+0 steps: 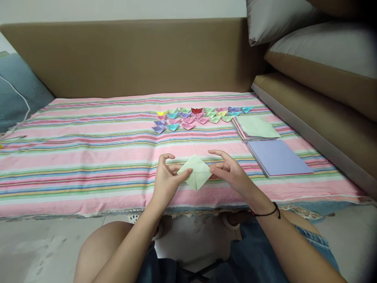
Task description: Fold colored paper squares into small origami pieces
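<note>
A pale green folded paper (198, 180), shaped like a diamond with crease lines across its middle, is held up between my two hands above the striped cloth. My left hand (168, 177) pinches its left corner, thumb on the front face and fingers behind. At the right corner, the thumb and a finger of my right hand (229, 171) close on the paper's edge, while the index finger stretches out above. Beyond the hands, several small folded paper boats (188, 125) in pink, purple, blue, green, yellow and red sit in rows.
A stack of light green paper sheets (259, 127) lies to the right, with a stack of purple-topped sheets (279, 157) nearer me. The striped cloth (73, 165) covers the seat. A brown backrest (141, 59) rises behind; cushions (324, 51) are piled at the right.
</note>
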Motion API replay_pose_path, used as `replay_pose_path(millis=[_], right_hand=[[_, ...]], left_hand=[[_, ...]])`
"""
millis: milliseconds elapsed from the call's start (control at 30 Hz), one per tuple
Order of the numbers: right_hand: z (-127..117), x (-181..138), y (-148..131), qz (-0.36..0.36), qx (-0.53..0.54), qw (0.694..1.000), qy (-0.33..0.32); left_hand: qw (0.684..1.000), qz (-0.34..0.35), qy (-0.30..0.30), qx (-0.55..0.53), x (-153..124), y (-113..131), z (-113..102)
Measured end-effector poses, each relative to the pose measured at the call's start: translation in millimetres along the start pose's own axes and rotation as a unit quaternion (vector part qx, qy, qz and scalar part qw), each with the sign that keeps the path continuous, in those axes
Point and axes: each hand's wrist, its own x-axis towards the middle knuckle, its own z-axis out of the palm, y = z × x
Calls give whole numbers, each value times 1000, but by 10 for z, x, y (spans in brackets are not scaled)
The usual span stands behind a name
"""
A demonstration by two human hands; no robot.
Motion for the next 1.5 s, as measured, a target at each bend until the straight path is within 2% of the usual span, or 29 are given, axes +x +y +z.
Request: replay_pose_path(millis=[233, 400, 633, 800, 967, 1133, 1233, 1367, 1500], right_hand=[[46, 44, 153, -37, -78, 995, 49], [87, 30, 158, -43, -103, 992, 56], [23, 39, 93, -44, -75, 995, 58], [-33, 47, 65, -34, -54, 995, 70], [-93, 44, 38, -54, -63, 992, 92], [-113, 29, -4, -51, -23, 998, 42], [-93, 26, -7, -65, -38, 997, 9], [-89, 26, 11, -59, -82, 995, 1], [-135, 15, 12, -32, -62, 998, -7]], left_hand=[[999, 6, -46, 4, -16, -132, 79], [997, 8, -58, 42, -19, -159, 76], [999, 5, -30, 32, 29, -8, -31], [999, -4, -35, 26, 31, 95, -121], [999, 2, -30, 28, 37, 120, -164], [999, 15, -31, 28, 47, 143, -213], [998, 23, -59, 20, 48, 137, -227], [994, 37, -99, 31, 49, 131, -230], [991, 24, -114, 67, 46, 144, -253]])
